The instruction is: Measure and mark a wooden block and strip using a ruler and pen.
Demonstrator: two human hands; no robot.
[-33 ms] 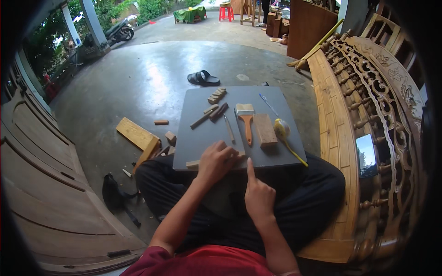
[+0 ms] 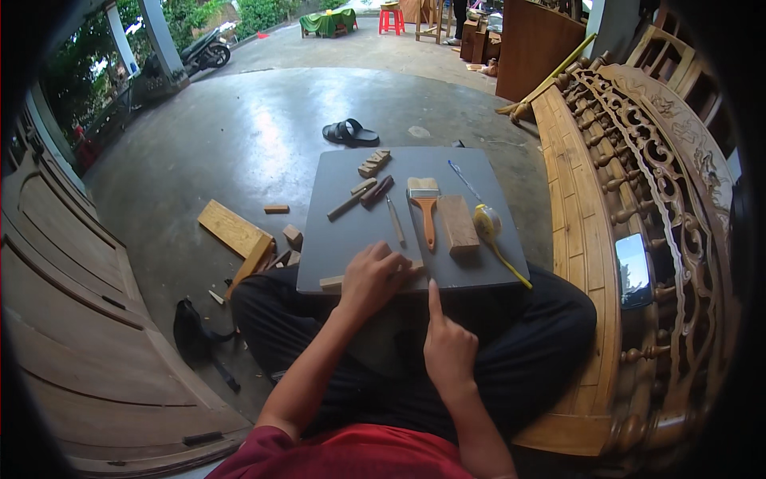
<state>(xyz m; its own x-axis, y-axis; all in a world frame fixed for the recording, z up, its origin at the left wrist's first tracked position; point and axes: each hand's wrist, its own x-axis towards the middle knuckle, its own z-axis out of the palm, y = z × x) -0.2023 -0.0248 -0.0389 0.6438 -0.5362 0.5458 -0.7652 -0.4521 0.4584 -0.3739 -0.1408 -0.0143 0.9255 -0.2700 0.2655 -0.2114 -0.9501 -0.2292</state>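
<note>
Along the near edge of the grey board lies a thin wooden strip. My left hand rests over it with bent fingers closed on the strip, covering its middle. My right hand is just off the board's edge and holds nothing visible; its index finger is stretched out, the others curled. That fingertip is by the strip's right end; contact cannot be told. Beyond my hands lie a slim pointed tool, a paintbrush, a wooden block and a yellow tape measure.
Farther up the board are a pen, a notched wood piece, a dark wooden piece and a narrow stick. Wood offcuts lie on the floor at left. A carved wooden bench bearing a phone stands at right.
</note>
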